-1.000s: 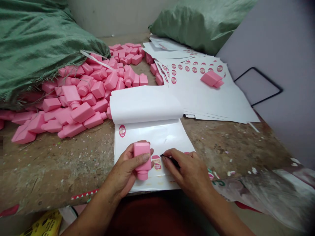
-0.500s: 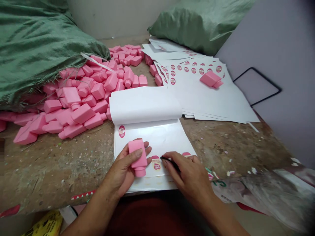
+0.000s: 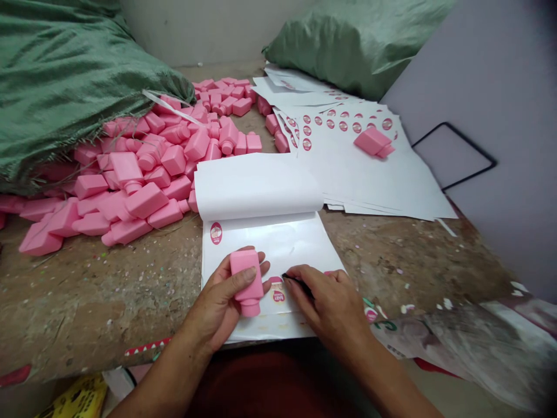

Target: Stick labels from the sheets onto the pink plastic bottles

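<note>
My left hand grips a pink plastic bottle on its side, with the capped neck pointing toward me. My right hand pinches a thin black tool, perhaps a blade or tweezers, and its tip rests at the edge of a round pink "BABY" label. That label lies on a white backing sheet just beside the bottle. The sheet above it is rolled back. The tool's full shape is hidden by my fingers.
A heap of pink bottles spills from a green woven sack. Stacked label sheets carry one pink bottle. A second sack sits behind them. The worn, speckled workbench ends at a grey board.
The bottle has swung from upright, through a tilt, to a slight tilt in my left hand. My right hand has barely moved, and the tool tip stays at the label's edge.
</note>
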### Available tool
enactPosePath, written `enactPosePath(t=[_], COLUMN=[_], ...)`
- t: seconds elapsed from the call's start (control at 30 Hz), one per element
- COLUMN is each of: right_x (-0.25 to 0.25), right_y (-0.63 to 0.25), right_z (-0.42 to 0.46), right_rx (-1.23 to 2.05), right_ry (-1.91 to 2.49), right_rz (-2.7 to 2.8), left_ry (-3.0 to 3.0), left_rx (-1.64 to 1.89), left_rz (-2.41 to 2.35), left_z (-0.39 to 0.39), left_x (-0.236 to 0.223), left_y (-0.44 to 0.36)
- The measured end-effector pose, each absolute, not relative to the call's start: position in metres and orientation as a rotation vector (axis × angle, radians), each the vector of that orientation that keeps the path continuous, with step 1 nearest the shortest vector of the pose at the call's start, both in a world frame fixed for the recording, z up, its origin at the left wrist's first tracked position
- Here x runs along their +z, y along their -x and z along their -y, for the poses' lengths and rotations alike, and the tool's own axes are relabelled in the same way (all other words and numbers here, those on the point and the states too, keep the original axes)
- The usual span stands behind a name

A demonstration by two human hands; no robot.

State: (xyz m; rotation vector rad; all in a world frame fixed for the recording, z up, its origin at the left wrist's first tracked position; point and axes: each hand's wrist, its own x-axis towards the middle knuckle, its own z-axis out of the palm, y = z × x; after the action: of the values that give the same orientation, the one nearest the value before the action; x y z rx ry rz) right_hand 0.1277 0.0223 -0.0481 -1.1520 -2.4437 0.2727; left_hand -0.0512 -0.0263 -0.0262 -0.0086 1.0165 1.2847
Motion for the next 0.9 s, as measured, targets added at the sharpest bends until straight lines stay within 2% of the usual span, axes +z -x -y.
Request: enactPosePath(t=[0.13, 0.3, 0.37, 0.47, 0.57, 0.63, 0.8, 0.9], right_x=[-0.046, -0.045, -0.044, -0.037, -0.021, -0.007, 0.014, 0.009], right_y=[-0.134, -0.137, -0.139, -0.148, -0.161, -0.165, -0.149, -0.129], right_z=[-0.026, -0.020, -0.012, 0.001, 0.006, 0.001, -0.014, -0.013], right_rx=[0.462, 0.423, 0.508, 0.859, 1.315, 1.452, 1.228, 1.319], right_ry=[1.143, 1.166, 1.152, 1.129, 1.039, 0.992, 1.143, 1.221], right_rz=[2.448, 2.489, 2.559, 2.554, 2.287, 2.073, 1.771, 1.651], left_ry=[0.009, 0.059, 0.074, 0.082, 0.067, 0.036, -0.103, -0.169], left_rx=[1.299, 1.353, 1.384, 1.407, 1.399, 1.392, 1.353, 1.330], left_rz=[-1.012, -0.984, -0.976, -0.983, -0.995, -1.006, -1.046, -0.999], left_z=[0.026, 0.026, 0.025, 0.025, 0.025, 0.025, 0.030, 0.036], left_x=[-0.027, -0.029, -0.029, -0.029, -0.030, -0.029, -0.023, -0.018], left_y=[0.052, 0.051, 0.051, 0.050, 0.049, 0.050, 0.049, 0.043])
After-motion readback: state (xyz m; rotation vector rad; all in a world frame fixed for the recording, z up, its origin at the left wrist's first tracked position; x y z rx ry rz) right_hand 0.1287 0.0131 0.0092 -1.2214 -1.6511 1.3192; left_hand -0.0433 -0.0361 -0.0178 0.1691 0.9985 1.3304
